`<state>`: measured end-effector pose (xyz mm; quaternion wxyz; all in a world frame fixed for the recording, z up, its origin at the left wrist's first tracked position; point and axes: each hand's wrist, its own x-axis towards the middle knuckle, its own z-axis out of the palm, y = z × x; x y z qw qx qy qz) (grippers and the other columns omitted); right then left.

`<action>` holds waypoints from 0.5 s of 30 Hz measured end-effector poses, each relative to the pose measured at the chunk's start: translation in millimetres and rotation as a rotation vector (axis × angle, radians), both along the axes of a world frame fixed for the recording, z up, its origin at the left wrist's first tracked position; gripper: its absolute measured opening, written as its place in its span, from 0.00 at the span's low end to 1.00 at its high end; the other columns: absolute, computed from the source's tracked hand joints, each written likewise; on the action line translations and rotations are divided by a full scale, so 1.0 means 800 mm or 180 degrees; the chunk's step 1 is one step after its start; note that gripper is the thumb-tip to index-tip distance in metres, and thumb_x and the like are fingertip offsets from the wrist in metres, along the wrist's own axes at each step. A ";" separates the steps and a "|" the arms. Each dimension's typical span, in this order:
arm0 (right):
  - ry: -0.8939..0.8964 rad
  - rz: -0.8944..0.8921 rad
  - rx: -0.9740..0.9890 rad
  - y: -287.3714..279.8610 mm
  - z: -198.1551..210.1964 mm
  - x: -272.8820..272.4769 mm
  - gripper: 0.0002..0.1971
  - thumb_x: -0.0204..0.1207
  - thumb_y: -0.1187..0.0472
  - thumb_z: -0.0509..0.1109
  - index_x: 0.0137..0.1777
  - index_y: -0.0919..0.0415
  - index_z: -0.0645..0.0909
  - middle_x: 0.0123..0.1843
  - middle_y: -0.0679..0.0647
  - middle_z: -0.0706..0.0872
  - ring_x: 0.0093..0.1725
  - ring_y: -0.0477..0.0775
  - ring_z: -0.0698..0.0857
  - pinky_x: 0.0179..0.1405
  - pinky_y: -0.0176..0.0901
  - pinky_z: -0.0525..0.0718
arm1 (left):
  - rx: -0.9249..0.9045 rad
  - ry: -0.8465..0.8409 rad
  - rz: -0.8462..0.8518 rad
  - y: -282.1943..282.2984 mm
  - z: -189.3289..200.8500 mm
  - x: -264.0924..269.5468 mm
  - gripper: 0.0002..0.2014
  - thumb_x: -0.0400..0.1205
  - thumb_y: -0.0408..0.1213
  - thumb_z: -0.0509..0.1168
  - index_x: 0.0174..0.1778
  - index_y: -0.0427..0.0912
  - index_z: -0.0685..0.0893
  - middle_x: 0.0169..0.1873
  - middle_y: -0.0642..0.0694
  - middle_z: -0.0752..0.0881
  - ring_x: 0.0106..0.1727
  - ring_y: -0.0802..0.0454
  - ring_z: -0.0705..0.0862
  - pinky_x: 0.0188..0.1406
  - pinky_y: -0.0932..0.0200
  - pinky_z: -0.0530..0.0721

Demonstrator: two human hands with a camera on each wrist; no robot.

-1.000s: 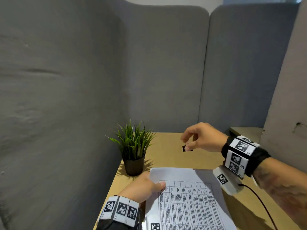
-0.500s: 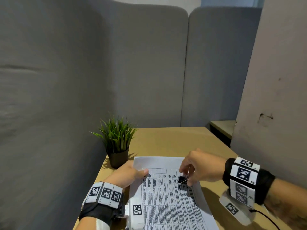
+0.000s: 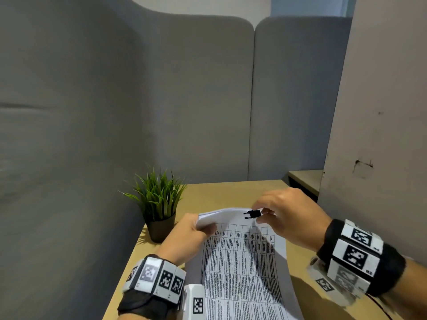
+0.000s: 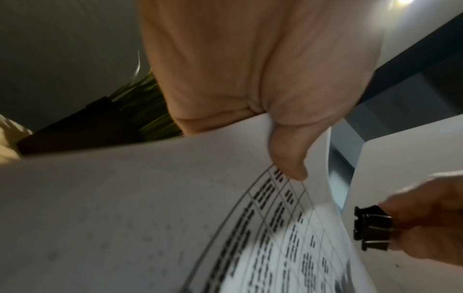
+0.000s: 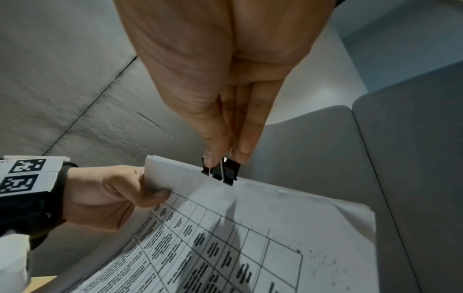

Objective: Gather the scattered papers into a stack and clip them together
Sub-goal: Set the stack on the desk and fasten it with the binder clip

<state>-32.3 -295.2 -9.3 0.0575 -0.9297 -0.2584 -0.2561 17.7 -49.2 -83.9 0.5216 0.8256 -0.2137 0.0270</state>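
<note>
A stack of white papers [image 3: 242, 262] printed with a table lies lengthwise on the wooden desk, its far end lifted. My left hand [image 3: 184, 236] pinches the far left corner of the stack [image 5: 160, 174], thumb on top [image 4: 288, 158]. My right hand [image 3: 284, 218] pinches the wire handles of a black binder clip [image 3: 253, 214] between thumb and fingers. The clip [image 5: 221, 171] sits at the stack's raised far edge, right of the left hand, its mouth at the paper edge. In the left wrist view the clip [image 4: 373, 228] is just off the page's edge.
A small potted green plant [image 3: 159, 204] stands on the desk [image 3: 219, 192] just left of the papers. Grey padded partitions [image 3: 184, 100] close the desk in at the left and back. A pale wall [image 3: 381, 135] is at the right.
My right hand picked the clip off the far desk, brought it over the page, then to the far edge. My left hand went from resting flat to pinching and lifting the corner.
</note>
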 end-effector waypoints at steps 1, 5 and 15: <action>-0.0101 0.0023 0.0007 -0.001 -0.002 -0.001 0.06 0.75 0.59 0.78 0.51 0.51 0.91 0.41 0.43 0.90 0.40 0.47 0.88 0.38 0.46 0.87 | 0.0050 -0.0025 0.0018 -0.002 0.000 0.001 0.13 0.78 0.50 0.65 0.54 0.52 0.88 0.40 0.34 0.88 0.40 0.51 0.81 0.46 0.53 0.78; -0.0399 0.0115 0.0014 -0.004 -0.009 -0.004 0.06 0.71 0.64 0.80 0.45 0.52 0.89 0.36 0.43 0.89 0.32 0.47 0.87 0.28 0.44 0.86 | 0.0256 -0.0127 -0.0024 -0.008 0.003 -0.001 0.16 0.78 0.53 0.63 0.56 0.50 0.86 0.36 0.37 0.85 0.36 0.50 0.78 0.40 0.53 0.76; -0.0476 0.0111 -0.0256 -0.002 -0.005 -0.010 0.08 0.74 0.68 0.75 0.40 0.53 0.84 0.32 0.45 0.83 0.28 0.50 0.81 0.22 0.48 0.80 | 0.0420 -0.0442 -0.0286 -0.019 0.020 -0.019 0.12 0.87 0.35 0.62 0.39 0.53 0.83 0.18 0.61 0.76 0.21 0.64 0.68 0.25 0.69 0.66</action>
